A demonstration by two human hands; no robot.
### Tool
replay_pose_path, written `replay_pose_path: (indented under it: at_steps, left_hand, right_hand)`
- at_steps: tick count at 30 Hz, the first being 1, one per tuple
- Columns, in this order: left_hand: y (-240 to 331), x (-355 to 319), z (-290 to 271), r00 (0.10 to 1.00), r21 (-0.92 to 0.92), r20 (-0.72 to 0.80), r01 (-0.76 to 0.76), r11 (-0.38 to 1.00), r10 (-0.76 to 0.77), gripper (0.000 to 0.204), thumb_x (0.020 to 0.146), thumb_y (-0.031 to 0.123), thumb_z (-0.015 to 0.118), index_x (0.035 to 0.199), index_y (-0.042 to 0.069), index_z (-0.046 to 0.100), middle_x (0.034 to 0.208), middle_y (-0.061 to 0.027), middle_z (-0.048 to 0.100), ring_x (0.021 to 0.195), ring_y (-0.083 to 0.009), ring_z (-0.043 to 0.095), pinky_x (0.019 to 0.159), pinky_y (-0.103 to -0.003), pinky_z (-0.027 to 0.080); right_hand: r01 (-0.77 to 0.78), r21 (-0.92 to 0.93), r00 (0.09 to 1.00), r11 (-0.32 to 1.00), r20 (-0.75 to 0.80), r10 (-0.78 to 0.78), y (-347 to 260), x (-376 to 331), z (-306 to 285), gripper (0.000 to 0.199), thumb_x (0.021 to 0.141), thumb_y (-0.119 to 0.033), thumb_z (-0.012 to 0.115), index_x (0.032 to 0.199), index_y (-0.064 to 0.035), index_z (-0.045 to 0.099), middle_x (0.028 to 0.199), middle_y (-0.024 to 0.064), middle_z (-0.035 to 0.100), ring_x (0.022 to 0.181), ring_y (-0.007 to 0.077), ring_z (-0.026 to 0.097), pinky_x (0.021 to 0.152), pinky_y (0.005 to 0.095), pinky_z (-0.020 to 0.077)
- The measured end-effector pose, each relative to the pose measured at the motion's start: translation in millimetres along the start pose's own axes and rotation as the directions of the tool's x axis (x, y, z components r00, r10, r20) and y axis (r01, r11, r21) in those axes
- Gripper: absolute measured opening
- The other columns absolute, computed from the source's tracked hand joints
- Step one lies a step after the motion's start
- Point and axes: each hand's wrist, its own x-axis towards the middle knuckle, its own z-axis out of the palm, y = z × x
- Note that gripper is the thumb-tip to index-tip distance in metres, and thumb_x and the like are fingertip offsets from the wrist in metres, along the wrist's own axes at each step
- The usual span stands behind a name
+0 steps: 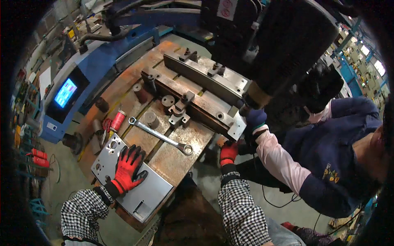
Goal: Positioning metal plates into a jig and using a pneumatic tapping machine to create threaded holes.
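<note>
Metalwork on rust-stained steel table (174, 166)

Left hand in red-and-black glove (130, 170): fingers spread, laid flat on grey rectangular metal plate with cut-outs (151, 189), at table's 7 o'clock. Gripping nothing.
Right hand in red glove (228, 153): at table's 4 o'clock, just below pale metal end piece (237, 128); closure not discernible, fingertips hidden.
Long silver ring spanner (160, 136): 1 o'clock from left hand, on table.
Co-worker's dark-blue-gloved hand (257, 117): 1 o'clock from right hand.

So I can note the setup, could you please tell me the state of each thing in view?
Table: stained brown in patches
Screen: lit
Wrench: lying on the table
Metal plate: lying flat
Metal bars: side by side on the table
Left hand: gloved, open, on the plate
Right hand: gloved, grip unclear
</note>
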Motion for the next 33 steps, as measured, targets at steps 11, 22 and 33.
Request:
replay_pose_path:
  at_steps: [11, 22, 33]
  left_hand:
    - [-2.3, -70.8, -61.3, 0.999, -0.042, -0.038, -0.041, 0.998, 0.039, 0.088, 0.104, 0.06, 0.069, 0.173, 0.01, 0.048, 0.18, -0.0234, 0.043, 0.17, -0.0456, 0.036, 0.139, -0.067, 0.023]
    - [-0.4, -122.1, -61.8, 0.999, 0.0, -0.043, -0.021, 1.0, 0.021, 0.098, 0.099, 0.062, 0.071, 0.179, 0.013, 0.041, 0.184, -0.0215, 0.039, 0.171, -0.0437, 0.035, 0.136, -0.066, 0.029]
    - [1.2, -138.9, -63.0, 0.994, -0.036, -0.096, -0.056, 0.998, 0.053, 0.09, 0.104, 0.056, 0.069, 0.177, 0.011, 0.042, 0.182, -0.0217, 0.041, 0.171, -0.0425, 0.036, 0.136, -0.066, 0.032]
  right_hand:
    - [0.102, -0.568, 0.971, 0.817, 0.236, 0.043, -23.1, -75.3, -40.2, 0.056, 0.109, -0.025, 0.062, 0.164, -0.0105, 0.058, 0.152, 0.0214, 0.071, 0.138, 0.0461, 0.066, 0.117, 0.0554, 0.0506]
    - [0.341, -0.832, 0.9, 0.439, 0.424, 0.105, -18.5, -84.3, -59.4, 0.047, 0.114, -0.028, 0.06, 0.155, -0.0082, 0.068, 0.156, 0.0167, 0.07, 0.146, 0.0421, 0.06, 0.128, 0.0561, 0.0426]
    - [0.153, -0.718, 0.92, 0.679, 0.354, 0.167, -16.5, -83.4, -77.1, 0.049, 0.117, -0.031, 0.058, 0.156, -0.0011, 0.066, 0.158, 0.0229, 0.067, 0.151, 0.0391, 0.058, 0.13, 0.0496, 0.0418]
